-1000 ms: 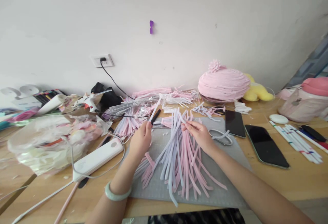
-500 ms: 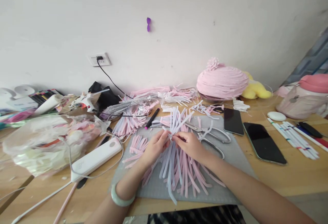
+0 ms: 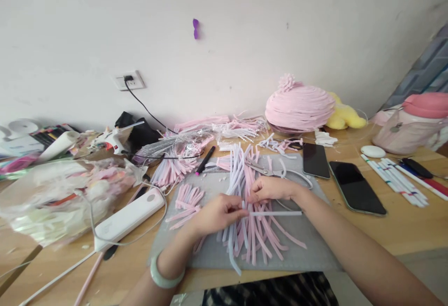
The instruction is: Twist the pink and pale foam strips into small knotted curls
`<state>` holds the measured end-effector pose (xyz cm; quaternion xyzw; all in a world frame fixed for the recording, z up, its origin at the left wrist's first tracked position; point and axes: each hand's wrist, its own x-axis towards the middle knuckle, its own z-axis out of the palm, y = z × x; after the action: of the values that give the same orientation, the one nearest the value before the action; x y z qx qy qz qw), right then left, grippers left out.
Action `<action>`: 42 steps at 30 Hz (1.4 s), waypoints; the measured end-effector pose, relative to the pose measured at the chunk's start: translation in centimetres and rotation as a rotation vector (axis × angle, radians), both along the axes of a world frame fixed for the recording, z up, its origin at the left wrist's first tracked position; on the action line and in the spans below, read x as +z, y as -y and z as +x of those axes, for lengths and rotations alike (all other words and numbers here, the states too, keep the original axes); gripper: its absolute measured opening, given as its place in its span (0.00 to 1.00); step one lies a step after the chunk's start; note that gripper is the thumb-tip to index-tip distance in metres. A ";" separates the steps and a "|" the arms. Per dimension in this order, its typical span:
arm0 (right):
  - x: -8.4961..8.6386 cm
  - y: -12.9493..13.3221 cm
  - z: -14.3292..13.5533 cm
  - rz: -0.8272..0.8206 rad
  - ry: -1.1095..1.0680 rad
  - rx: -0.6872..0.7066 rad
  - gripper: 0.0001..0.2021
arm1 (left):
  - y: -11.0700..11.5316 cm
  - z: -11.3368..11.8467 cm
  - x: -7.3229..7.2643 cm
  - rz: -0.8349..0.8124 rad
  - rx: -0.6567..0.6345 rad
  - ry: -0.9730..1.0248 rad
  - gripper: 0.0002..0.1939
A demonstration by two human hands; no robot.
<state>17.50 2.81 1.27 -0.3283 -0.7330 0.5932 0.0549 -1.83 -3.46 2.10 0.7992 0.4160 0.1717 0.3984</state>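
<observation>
Over a bundle of pink and pale lavender pipe cleaners (image 3: 254,238), my left hand (image 3: 219,213) pinches one pale pipe cleaner (image 3: 276,213) between thumb and fingertips. That stem points sideways to the right, past the bundle. Just above it, my right hand (image 3: 272,190) is closed, thumb against fingers, close to the left fingertips; what lies in its pinch is too small to make out. Scissors (image 3: 261,168) lie behind my right hand, partly covered by it. To the left, a smaller tied bunch of pink and lavender pipe cleaners (image 3: 189,198) rests on the grey mat (image 3: 168,245).
A glue gun (image 3: 114,140), a plastic bag (image 3: 70,194) and a white power bank-like bar (image 3: 129,219) with cables occupy the left. Two phones (image 3: 357,187) and several white markers (image 3: 394,180) lie right. A pink pipe-cleaner dome (image 3: 299,107) stands at the back.
Both hands have come down from the bundle's upper part towards its middle. A pale pipe cleaner now sticks out rightward from my left hand. The bundle's upper ends are less fanned out.
</observation>
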 end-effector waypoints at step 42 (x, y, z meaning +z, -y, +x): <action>1.9 2.7 -0.8 0.797 0.186 -0.295 0.10 | -0.6 0.0 -0.4 0.246 0.108 -0.187 0.10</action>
<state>16.67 0.10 3.12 -0.4348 -0.8518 0.2176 0.1953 -1.87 -2.90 1.70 0.8309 0.4696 0.1673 0.2472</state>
